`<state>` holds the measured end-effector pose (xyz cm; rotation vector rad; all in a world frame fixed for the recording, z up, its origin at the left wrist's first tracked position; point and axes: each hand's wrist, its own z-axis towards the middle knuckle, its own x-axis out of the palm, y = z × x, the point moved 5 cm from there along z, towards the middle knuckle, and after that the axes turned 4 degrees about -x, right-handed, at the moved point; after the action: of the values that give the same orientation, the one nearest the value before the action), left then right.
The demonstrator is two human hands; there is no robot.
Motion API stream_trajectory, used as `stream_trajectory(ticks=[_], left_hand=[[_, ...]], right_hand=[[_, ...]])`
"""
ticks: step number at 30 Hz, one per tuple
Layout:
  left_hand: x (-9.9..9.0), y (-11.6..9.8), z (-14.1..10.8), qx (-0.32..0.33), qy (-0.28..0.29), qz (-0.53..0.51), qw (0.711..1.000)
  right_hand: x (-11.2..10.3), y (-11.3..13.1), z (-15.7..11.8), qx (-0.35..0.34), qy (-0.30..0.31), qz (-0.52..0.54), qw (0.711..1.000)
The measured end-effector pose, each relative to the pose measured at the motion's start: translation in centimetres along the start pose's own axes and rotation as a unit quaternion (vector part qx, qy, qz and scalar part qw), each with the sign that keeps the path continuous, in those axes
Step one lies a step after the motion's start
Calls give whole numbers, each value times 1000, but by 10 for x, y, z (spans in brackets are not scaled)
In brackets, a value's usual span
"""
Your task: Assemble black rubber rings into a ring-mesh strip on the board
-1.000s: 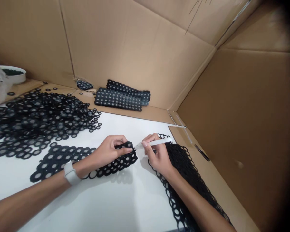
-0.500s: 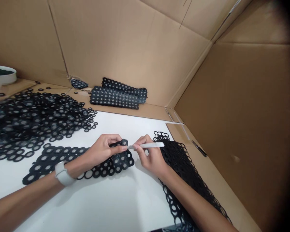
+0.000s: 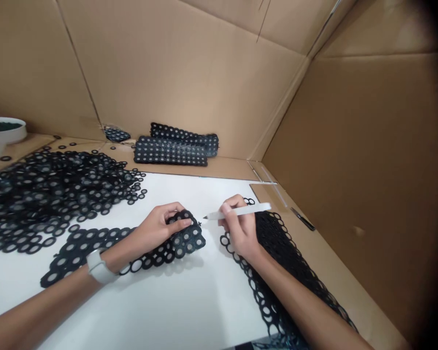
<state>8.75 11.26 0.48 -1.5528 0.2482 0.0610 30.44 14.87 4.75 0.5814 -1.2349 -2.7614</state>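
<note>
My left hand [image 3: 162, 227], with a pale watch strap on its wrist, pinches the right end of a black ring sheet [image 3: 188, 238] whose rings have grey centres. That end is raised off the white tabletop [image 3: 160, 306], while the rest stretches left beneath my forearm. Between the thumb and fingers of my right hand [image 3: 241, 228] is a white pen-like tool [image 3: 253, 209]. Its dark tip points left, a short way from the sheet's edge and not touching it. A tiny dark bit [image 3: 200, 224] shows at that edge.
Loose black rings [image 3: 58, 184] are heaped at the left. Finished-looking ring strips [image 3: 170, 150] lie by the cardboard wall [image 3: 175, 73]. Black open-ring mesh [image 3: 288, 253] lies under my right forearm. A dark pen-like object [image 3: 302, 219] is at the right, a white bowl [image 3: 12, 132] far left.
My right hand has moved right with the white tool, whose tip has come away from the sheet. My left hand still holds the sheet's end. The camera view has shifted slightly.
</note>
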Motion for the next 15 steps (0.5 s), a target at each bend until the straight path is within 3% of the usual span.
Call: stream_trajectory(ticks=[3, 9, 15], left_hand=[[0, 0, 0, 0, 8, 3, 1000], [2, -1, 0, 14, 28, 7, 999], [4, -3, -3, 9, 46, 11, 999]], right_hand=[[-6, -9, 3, 42, -37, 43, 997], [13, -13, 7, 100, 127, 47, 986], [24, -11, 3, 107, 174, 96, 974]])
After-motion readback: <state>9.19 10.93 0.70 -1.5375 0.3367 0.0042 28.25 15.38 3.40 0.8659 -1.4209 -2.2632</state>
